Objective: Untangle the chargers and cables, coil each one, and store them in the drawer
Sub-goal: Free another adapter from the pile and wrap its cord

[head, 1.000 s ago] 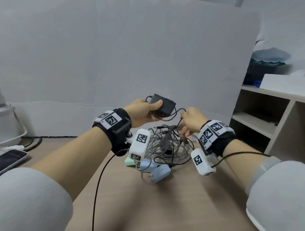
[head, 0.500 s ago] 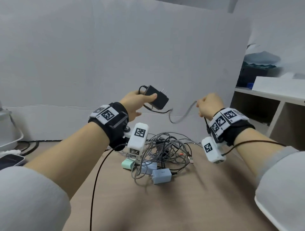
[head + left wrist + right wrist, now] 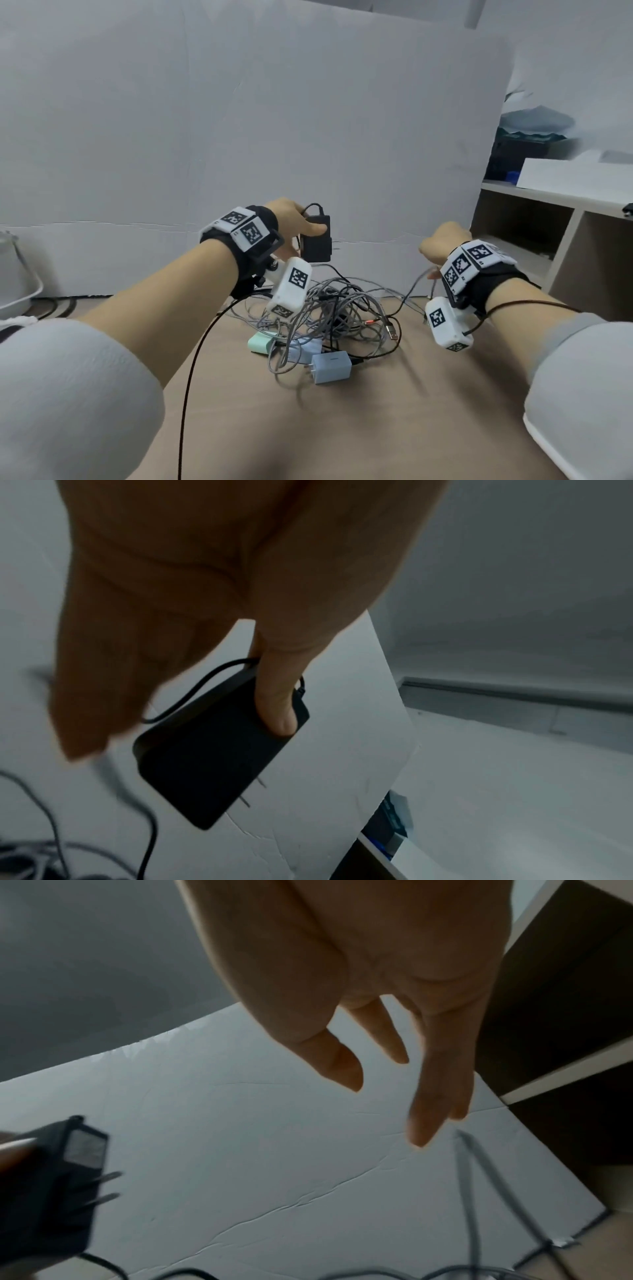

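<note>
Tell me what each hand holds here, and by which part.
The left hand grips the black charger by its body, thumb across one face. The right hand holds nothing; a grey cable hangs just beside its straight fingers.

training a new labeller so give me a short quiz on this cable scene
1. True or false: the black charger lies on the table.
2. The charger on the table nearest the camera is: A blue, B red, C yellow.
3. Fill in: the tangle of cables lies ___ the raised charger.
Key: 1 false, the left hand holds it above the tangle. 2 A, the blue charger. 3 below.
</note>
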### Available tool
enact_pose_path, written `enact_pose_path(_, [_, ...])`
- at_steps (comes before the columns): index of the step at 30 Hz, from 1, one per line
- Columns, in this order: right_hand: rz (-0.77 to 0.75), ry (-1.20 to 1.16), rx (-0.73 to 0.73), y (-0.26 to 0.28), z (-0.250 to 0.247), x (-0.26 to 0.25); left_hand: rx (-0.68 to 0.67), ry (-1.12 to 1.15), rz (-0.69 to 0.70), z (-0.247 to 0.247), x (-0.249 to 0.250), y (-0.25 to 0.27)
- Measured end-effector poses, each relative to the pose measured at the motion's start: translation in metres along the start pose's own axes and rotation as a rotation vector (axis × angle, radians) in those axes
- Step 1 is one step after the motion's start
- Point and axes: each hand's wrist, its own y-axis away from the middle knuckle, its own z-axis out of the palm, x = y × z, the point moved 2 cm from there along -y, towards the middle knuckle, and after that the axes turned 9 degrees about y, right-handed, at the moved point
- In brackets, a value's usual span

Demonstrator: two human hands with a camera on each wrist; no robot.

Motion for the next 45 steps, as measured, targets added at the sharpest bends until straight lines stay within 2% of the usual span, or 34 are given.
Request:
enact_pose_path(2, [-0.11,-0.037,-0.011,0.004,0.001,-0.014,-0.039,-0.008,0.022,0.002,0.006,-0.001])
enact_pose_path(5, [-0.405,-0.023,-0.102,0.034,-0.001,-0.042,-0.17,0.156,0.036,0.009,0.017,0.004])
enact_pose_path(8, [-0.662,-0.085,-0.161,0.063,-0.004,-0.063,-0.25,0.207,0.138,0.013,0.025,0.008])
enact_pose_path(10, [-0.752,-0.147,-0.194,0.072,-0.004,-0.069,-0.265,0.163,0.216,0.012,0.025,0.008])
enact_pose_path(13, [-0.816,-0.281,-0.246,0.076,-0.001,-0.073,-0.213,0.3,0.257,0.006,0.021,0.005])
enact_pose_path(17, [-0.863,-0.372,-0.208,0.075,0.005,-0.078,-0.153,0.505,0.318,0.005,0.017,0.006])
enact_pose_path(21, [-0.835,-0.418,-0.136,0.074,0.003,-0.083,-0.092,0.545,0.41,0.009,0.02,0.011])
enact_pose_path(25, [-0.653,-0.281,-0.015,0.067,0.0,-0.081,-0.235,0.454,0.445,0.017,0.026,0.019])
enact_pose_path(31, [-0.7,-0.458,-0.112,0.063,-0.006,-0.076,-0.446,0.453,0.438,0.008,0.024,0.025])
enact_pose_path(34, [-0.666,-0.577,-0.133,0.068,-0.012,-0.081,-0.327,0.277,0.544,0.007,0.025,0.025])
enact_pose_path(38, [-0.583,-0.554,-0.082,0.073,-0.017,-0.09,-0.17,0.307,0.594,0.005,0.033,0.026])
enact_pose_path(41, [-0.545,-0.644,-0.098,0.071,-0.018,-0.088,-0.109,0.455,0.542,-0.004,0.033,0.024])
enact_pose_path(45, [-0.541,-0.667,-0.118,0.063,-0.016,-0.078,-0.01,0.812,0.444,-0.023,0.026,0.016])
